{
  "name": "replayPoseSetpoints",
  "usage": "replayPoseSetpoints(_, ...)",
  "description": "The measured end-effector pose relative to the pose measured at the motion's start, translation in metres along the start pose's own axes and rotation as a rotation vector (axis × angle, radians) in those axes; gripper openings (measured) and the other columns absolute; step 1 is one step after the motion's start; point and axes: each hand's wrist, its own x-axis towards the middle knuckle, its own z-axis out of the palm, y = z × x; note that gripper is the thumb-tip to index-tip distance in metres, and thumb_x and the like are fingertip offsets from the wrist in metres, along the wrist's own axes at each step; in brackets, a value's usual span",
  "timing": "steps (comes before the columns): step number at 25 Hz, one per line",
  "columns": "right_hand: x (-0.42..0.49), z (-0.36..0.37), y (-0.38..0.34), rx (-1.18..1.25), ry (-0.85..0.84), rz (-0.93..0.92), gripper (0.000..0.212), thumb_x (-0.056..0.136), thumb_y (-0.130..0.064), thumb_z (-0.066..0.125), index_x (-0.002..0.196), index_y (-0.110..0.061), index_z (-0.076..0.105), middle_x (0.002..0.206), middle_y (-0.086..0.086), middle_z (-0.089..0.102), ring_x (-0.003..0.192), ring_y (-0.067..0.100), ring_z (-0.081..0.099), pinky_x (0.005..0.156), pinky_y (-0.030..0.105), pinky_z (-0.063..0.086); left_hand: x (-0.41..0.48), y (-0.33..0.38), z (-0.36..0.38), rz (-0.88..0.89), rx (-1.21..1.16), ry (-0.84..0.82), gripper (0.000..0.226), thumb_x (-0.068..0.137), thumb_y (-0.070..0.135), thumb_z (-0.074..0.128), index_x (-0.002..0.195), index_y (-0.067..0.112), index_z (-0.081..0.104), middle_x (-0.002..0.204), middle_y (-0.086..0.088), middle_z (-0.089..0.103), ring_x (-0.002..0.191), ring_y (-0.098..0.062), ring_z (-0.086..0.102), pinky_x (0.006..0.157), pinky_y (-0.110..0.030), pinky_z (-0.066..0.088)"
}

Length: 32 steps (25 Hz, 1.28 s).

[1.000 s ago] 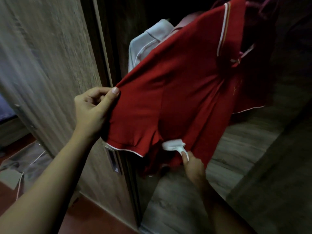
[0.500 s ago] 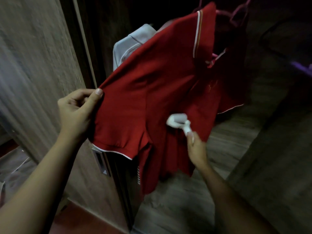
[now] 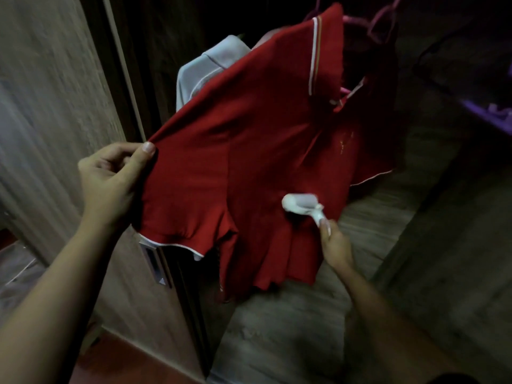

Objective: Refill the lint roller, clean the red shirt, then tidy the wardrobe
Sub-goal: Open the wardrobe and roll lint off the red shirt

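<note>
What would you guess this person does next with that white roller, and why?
Probably another stroke along the red shirt: the right hand holds the lint roller against the shirt's front, while the left hand pinches the sleeve, pulling the fabric taut.

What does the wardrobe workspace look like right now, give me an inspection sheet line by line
Surface: no table; red shirt hangs on a pink hanger in the open wardrobe.
Job's things: white lint roller pressed against the shirt front, below the chest.
Clutter: grey shirt hanging behind the red one; purple item at right, too dim to identify.
Hands: left hand pinches the shirt's sleeve edge, pulling the cloth taut; right hand grips the roller's handle.
Cables: nothing seen.
Surroundings: wooden wardrobe door at left with a metal handle; dark interior, wood-grain panel below.
</note>
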Motion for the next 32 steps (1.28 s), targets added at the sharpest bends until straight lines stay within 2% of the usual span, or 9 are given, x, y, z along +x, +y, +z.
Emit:
replayPoseSetpoints(3, 0.03, -0.026, -0.004, -0.015, 0.117, -0.041, 0.037, 0.098, -0.036, 0.034, 0.1, -0.005, 0.054, 0.092, 0.03, 0.064, 0.085, 0.045, 0.061, 0.069, 0.039, 0.042, 0.0, 0.001, 0.0, -0.005, 0.013, 0.008, 0.017, 0.084, 0.029, 0.066, 0.069, 0.034, 0.071, 0.052, 0.018, 0.062, 0.051, 0.003, 0.049, 0.053, -0.015, 0.042)
replayPoseSetpoints(6, 0.036, -0.021, -0.009, 0.061, 0.112, -0.063, 0.036, 0.099, -0.032, 0.033, 0.101, -0.004, 0.055, 0.091, 0.028, 0.064, 0.083, 0.042, 0.061, 0.067, 0.037, 0.04, 0.0, 0.001, 0.0, -0.003, 0.014, 0.006, 0.016, 0.083, 0.031, 0.066, 0.068, 0.034, 0.071, 0.053, 0.018, 0.063, 0.052, 0.004, 0.049, 0.053, -0.016, 0.042)
replayPoseSetpoints(12, -0.047, 0.063, 0.063, -0.117, -0.373, 0.107, 0.043, 0.097, -0.04, 0.036, 0.109, -0.008, 0.061, 0.108, 0.022, 0.067, 0.102, 0.035, 0.062, 0.084, 0.036, 0.046, 0.0, 0.001, -0.002, -0.001, 0.019, 0.004, 0.013, 0.082, 0.033, 0.067, 0.069, 0.033, 0.071, 0.055, 0.018, 0.063, 0.054, 0.002, 0.05, 0.054, -0.017, 0.043)
replayPoseSetpoints(17, -0.038, 0.03, -0.007, 0.084, -0.047, -0.062, 0.03, 0.098, -0.029, 0.039, 0.093, -0.005, 0.056, 0.077, 0.021, 0.065, 0.071, 0.037, 0.063, 0.062, 0.039, 0.044, 0.0, 0.003, 0.0, 0.015, 0.044, -0.002, 0.017, 0.084, 0.029, 0.065, 0.069, 0.034, 0.07, 0.056, 0.02, 0.064, 0.054, 0.005, 0.05, 0.054, -0.014, 0.041)
replayPoseSetpoints(20, -0.011, -0.019, -0.085, 0.272, 0.208, -0.309, 0.036, 0.095, -0.036, 0.034, 0.084, -0.006, 0.051, 0.052, -0.006, 0.046, 0.046, 0.01, 0.046, 0.048, 0.03, 0.033, -0.001, 0.003, 0.001, 0.021, 0.037, 0.016, 0.018, 0.084, 0.029, 0.065, 0.069, 0.037, 0.071, 0.054, 0.02, 0.062, 0.052, 0.005, 0.049, 0.053, -0.015, 0.039)
replayPoseSetpoints(22, -0.008, -0.035, -0.125, 0.338, 0.307, -0.45, 0.037, 0.093, -0.035, 0.035, 0.088, -0.004, 0.054, 0.052, -0.007, 0.049, 0.048, 0.012, 0.05, 0.043, 0.024, 0.024, -0.001, 0.003, 0.001, 0.027, 0.04, 0.017, 0.021, 0.085, 0.027, 0.065, 0.069, 0.038, 0.071, 0.054, 0.02, 0.062, 0.052, 0.005, 0.049, 0.053, -0.014, 0.039)
replayPoseSetpoints(24, -0.014, -0.027, -0.141, 0.344, 0.335, -0.508, 0.037, 0.093, -0.033, 0.036, 0.098, -0.003, 0.056, 0.063, 0.011, 0.063, 0.061, 0.022, 0.055, 0.048, 0.025, 0.02, 0.0, 0.003, -0.001, 0.029, 0.044, 0.015, 0.02, 0.084, 0.027, 0.065, 0.069, 0.038, 0.071, 0.055, 0.02, 0.062, 0.053, 0.005, 0.049, 0.053, -0.014, 0.04)
replayPoseSetpoints(28, -0.051, 0.037, -0.1, 0.169, 0.118, -0.425, 0.047, 0.089, -0.05, 0.028, 0.101, -0.012, 0.053, 0.076, 0.021, 0.068, 0.068, 0.04, 0.063, 0.05, 0.037, 0.035, 0.0, 0.001, -0.002, 0.007, 0.04, 0.013, 0.013, 0.081, 0.033, 0.066, 0.069, 0.035, 0.071, 0.053, 0.018, 0.061, 0.053, 0.004, 0.047, 0.052, -0.016, 0.039)
replayPoseSetpoints(32, -0.087, 0.074, -0.05, 0.003, -0.13, -0.297, 0.065, 0.081, -0.063, 0.016, 0.103, -0.014, 0.052, 0.08, 0.021, 0.069, 0.074, 0.042, 0.065, 0.056, 0.043, 0.045, 0.001, -0.001, -0.002, -0.002, 0.048, -0.002, 0.016, 0.083, 0.029, 0.067, 0.069, 0.034, 0.071, 0.054, 0.017, 0.062, 0.054, 0.004, 0.049, 0.054, -0.014, 0.041)
